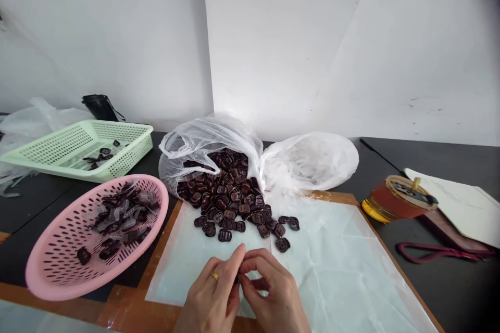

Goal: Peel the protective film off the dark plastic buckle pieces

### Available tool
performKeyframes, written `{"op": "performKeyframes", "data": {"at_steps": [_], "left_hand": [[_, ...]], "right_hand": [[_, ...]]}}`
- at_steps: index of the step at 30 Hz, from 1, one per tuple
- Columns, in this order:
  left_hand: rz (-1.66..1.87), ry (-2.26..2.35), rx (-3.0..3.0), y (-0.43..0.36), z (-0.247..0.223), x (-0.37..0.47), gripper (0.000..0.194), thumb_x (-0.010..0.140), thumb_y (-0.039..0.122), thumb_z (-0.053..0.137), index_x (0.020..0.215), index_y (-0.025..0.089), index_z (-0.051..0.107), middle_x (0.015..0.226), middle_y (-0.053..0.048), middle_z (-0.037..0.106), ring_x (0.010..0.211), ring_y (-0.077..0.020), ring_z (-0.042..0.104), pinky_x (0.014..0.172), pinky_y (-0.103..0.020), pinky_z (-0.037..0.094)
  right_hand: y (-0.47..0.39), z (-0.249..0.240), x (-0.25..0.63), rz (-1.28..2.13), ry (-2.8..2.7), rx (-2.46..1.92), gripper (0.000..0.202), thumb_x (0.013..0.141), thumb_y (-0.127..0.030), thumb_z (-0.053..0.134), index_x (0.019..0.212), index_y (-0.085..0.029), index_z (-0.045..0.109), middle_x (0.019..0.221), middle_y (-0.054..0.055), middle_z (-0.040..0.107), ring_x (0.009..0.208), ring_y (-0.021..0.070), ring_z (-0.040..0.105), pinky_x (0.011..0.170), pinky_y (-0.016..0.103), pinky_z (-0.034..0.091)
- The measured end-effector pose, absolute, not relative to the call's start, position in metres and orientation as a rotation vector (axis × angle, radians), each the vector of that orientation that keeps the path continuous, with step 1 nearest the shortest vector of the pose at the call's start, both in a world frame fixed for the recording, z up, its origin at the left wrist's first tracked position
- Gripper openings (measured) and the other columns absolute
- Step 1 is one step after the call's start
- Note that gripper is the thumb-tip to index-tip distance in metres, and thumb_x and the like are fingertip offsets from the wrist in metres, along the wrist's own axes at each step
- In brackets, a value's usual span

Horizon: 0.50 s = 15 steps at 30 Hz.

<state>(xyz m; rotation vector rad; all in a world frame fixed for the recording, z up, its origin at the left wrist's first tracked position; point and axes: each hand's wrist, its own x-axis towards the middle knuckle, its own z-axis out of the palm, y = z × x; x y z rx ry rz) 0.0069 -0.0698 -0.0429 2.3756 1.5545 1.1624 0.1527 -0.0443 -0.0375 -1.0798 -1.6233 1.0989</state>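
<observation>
My left hand (213, 291), with a gold ring on one finger, and my right hand (271, 286) meet fingertip to fingertip at the bottom centre. Between them shows a bit of a small dark piece (237, 278), mostly hidden by the fingers. Just beyond lies a heap of glossy dark brown pieces (230, 192) with slots, spilling from a clear plastic bag (195, 138) onto a pale sheet (336, 260). Several loose ones, one of them a dark piece (282, 244), rest near my right hand.
At left are a pink oval basket (50, 270) holding dark pieces with translucent strips, a green tray (42, 153) and a black cup (102, 107). A white plastic bag (316, 158) stands behind the sheet. At right are a tape roll (394, 200), red-handled scissors (425, 255) and a notebook (457, 203).
</observation>
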Motion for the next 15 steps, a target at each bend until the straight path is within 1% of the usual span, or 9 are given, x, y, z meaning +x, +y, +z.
{"op": "performKeyframes", "data": {"at_steps": [3,5,11,15], "left_hand": [[1.185,1.551,2.397,-0.0692,-0.0406,0.0081,0.062,0.088,-0.001,0.045,0.146,0.020,0.036,0.089,-0.005,0.073,0.076,-0.0173,0.069,0.075,-0.027,0.059],[1.203,1.535,2.394,-0.0691,-0.0401,0.0089,0.061,0.090,0.000,0.045,0.147,0.020,0.035,0.091,-0.005,0.073,0.076,-0.0173,0.068,0.074,-0.027,0.059],[1.227,1.548,2.348,-0.0705,-0.0427,0.0098,0.065,0.088,-0.002,0.046,0.148,0.020,0.032,0.092,-0.005,0.073,0.076,-0.0170,0.067,0.075,-0.027,0.058],[1.211,1.564,2.347,-0.0711,-0.0432,0.0091,0.069,0.087,-0.002,0.044,0.150,0.022,0.028,0.093,-0.005,0.074,0.075,-0.0179,0.067,0.072,-0.028,0.058]], "right_hand": [[-0.0449,-0.0359,0.1520,1.078,-1.651,-1.106,0.016,0.085,-0.013,0.056,0.084,-0.020,0.070,0.094,0.006,0.062,0.077,0.0163,0.066,0.067,0.023,0.061],[-0.0453,-0.0345,0.1523,1.017,-1.684,-1.134,0.018,0.084,-0.011,0.056,0.084,-0.020,0.070,0.093,0.006,0.062,0.075,0.0162,0.065,0.069,0.026,0.060],[-0.0460,-0.0349,0.1534,0.814,-1.813,-1.191,0.018,0.083,-0.009,0.056,0.085,-0.021,0.070,0.092,0.007,0.063,0.074,0.0184,0.063,0.066,0.029,0.055],[-0.0466,-0.0352,0.1527,0.824,-1.797,-1.191,0.017,0.083,-0.009,0.056,0.083,-0.022,0.067,0.090,0.006,0.062,0.074,0.0188,0.062,0.067,0.029,0.055]]}}
